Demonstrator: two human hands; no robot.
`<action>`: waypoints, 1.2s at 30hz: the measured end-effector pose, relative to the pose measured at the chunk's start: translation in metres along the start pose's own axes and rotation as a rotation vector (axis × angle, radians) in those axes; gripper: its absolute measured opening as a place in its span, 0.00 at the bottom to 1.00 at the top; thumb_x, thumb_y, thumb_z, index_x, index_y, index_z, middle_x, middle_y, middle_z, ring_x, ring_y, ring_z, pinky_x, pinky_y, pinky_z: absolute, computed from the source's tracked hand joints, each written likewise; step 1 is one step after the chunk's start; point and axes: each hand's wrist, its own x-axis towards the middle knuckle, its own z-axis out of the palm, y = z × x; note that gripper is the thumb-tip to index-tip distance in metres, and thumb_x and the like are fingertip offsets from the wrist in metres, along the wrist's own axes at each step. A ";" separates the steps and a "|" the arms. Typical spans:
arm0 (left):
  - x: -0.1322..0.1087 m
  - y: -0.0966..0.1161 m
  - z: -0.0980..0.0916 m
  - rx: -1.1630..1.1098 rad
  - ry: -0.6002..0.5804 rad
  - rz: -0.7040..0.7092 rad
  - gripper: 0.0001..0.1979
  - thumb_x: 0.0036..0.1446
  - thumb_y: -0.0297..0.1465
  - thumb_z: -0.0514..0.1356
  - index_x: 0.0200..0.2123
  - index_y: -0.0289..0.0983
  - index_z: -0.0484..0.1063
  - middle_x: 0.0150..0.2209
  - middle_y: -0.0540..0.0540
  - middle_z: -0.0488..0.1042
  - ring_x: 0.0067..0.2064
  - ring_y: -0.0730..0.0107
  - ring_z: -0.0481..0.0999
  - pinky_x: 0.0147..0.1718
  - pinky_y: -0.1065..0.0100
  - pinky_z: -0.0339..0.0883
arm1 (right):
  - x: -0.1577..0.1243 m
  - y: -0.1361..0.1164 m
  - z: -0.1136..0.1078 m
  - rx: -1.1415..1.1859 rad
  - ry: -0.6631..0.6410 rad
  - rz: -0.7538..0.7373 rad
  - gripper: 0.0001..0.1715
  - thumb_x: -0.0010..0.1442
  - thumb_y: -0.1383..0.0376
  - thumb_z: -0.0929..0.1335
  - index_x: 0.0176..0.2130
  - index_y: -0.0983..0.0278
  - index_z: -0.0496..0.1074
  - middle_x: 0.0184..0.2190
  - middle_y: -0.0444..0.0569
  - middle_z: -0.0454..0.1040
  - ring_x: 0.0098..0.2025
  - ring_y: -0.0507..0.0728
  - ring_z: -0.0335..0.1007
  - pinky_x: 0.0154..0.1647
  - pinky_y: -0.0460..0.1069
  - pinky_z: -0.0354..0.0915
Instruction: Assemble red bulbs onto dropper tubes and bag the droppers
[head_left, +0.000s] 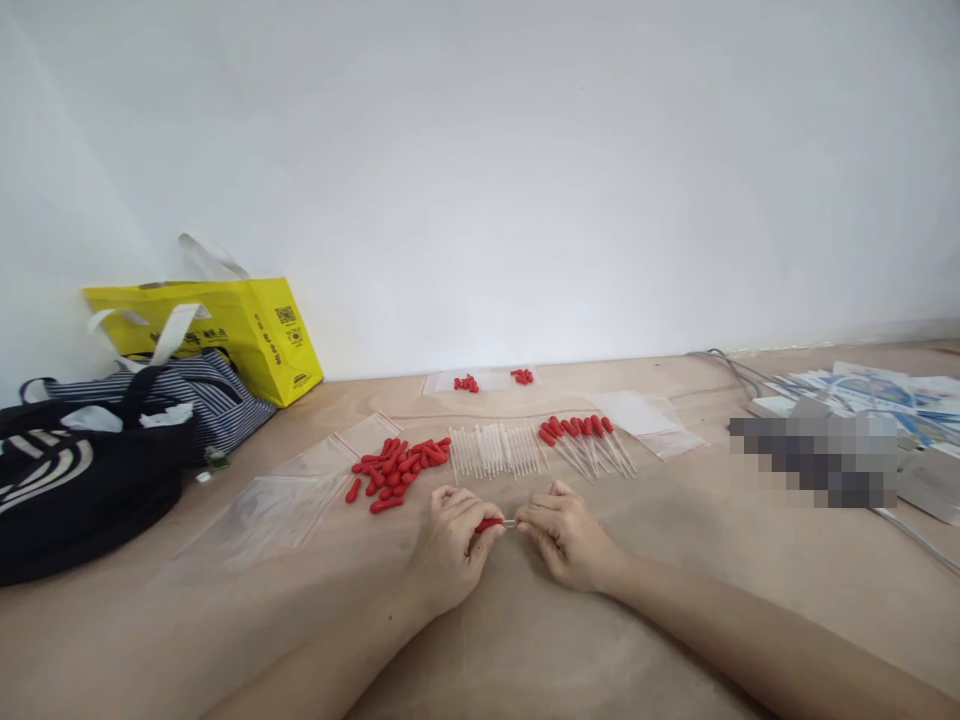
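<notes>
My left hand [459, 540] is closed in a pinch around a red rubber dropper bulb [490, 525]. Opposite it, my right hand [562, 535] pinches a thin clear dropper tube [510, 523], whose end meets the mouth of the bulb; how deep it sits inside I cannot tell. A heap of loose red bulbs [394, 468] lies beyond my left hand. Straight ahead is a row of bare clear tubes [495, 450]. To the right of that row, several droppers [589, 440] lie side by side, each a tube with a red bulb on its far end.
Clear zip bags [277, 510] lie at left, another bag [652, 422] at right. Farther back, a bag [491, 380] has small red bulbs and tubes on it. A yellow bag [281, 340], striped bag [232, 400] and black bag [82, 490] stand left; papers [877, 395] and cables right.
</notes>
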 end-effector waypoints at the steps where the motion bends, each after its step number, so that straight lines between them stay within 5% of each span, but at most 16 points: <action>1: 0.000 0.000 0.000 -0.006 0.002 0.008 0.08 0.56 0.30 0.50 0.28 0.38 0.67 0.26 0.51 0.72 0.31 0.70 0.68 0.40 0.62 0.51 | 0.000 0.000 0.001 0.006 -0.001 0.001 0.13 0.58 0.70 0.56 0.32 0.64 0.67 0.24 0.45 0.68 0.26 0.50 0.60 0.30 0.47 0.47; 11: 0.004 -0.005 -0.003 0.010 0.063 0.024 0.06 0.56 0.30 0.52 0.29 0.39 0.67 0.26 0.53 0.71 0.31 0.71 0.68 0.44 0.60 0.48 | 0.005 0.003 -0.009 0.088 -0.032 0.012 0.13 0.60 0.68 0.56 0.38 0.64 0.67 0.29 0.46 0.70 0.30 0.51 0.62 0.32 0.47 0.50; 16: 0.004 -0.011 -0.007 0.056 0.048 -0.013 0.07 0.56 0.32 0.52 0.29 0.40 0.68 0.26 0.53 0.72 0.32 0.70 0.69 0.45 0.59 0.47 | 0.005 0.007 -0.016 -0.105 -0.035 0.002 0.12 0.58 0.67 0.59 0.36 0.62 0.70 0.30 0.48 0.69 0.33 0.53 0.60 0.33 0.49 0.49; 19: 0.003 -0.017 -0.008 0.075 0.058 -0.071 0.08 0.55 0.35 0.52 0.38 0.42 0.67 0.33 0.51 0.73 0.37 0.67 0.69 0.45 0.58 0.48 | 0.004 0.012 -0.013 -0.169 -0.037 0.033 0.11 0.58 0.67 0.60 0.35 0.63 0.71 0.29 0.48 0.69 0.32 0.54 0.60 0.33 0.49 0.49; 23: 0.005 -0.031 -0.013 0.167 0.148 -0.256 0.20 0.52 0.36 0.55 0.49 0.41 0.59 0.44 0.45 0.70 0.47 0.59 0.65 0.45 0.55 0.48 | 0.006 0.034 -0.009 -0.251 0.089 0.326 0.13 0.57 0.68 0.59 0.34 0.63 0.71 0.31 0.49 0.71 0.36 0.55 0.62 0.35 0.49 0.51; 28: 0.008 -0.044 -0.021 0.250 0.146 -0.455 0.13 0.51 0.34 0.55 0.42 0.42 0.65 0.46 0.45 0.69 0.49 0.56 0.63 0.45 0.53 0.49 | 0.009 0.064 -0.015 -0.466 0.159 0.703 0.14 0.56 0.66 0.59 0.30 0.62 0.73 0.33 0.49 0.73 0.39 0.57 0.63 0.38 0.51 0.49; 36: 0.007 -0.048 -0.023 0.421 0.109 -0.525 0.13 0.50 0.34 0.55 0.41 0.42 0.67 0.45 0.45 0.69 0.48 0.56 0.63 0.45 0.52 0.49 | 0.012 0.078 -0.015 -0.569 0.133 0.850 0.15 0.54 0.65 0.58 0.29 0.62 0.73 0.30 0.50 0.74 0.39 0.58 0.64 0.38 0.52 0.47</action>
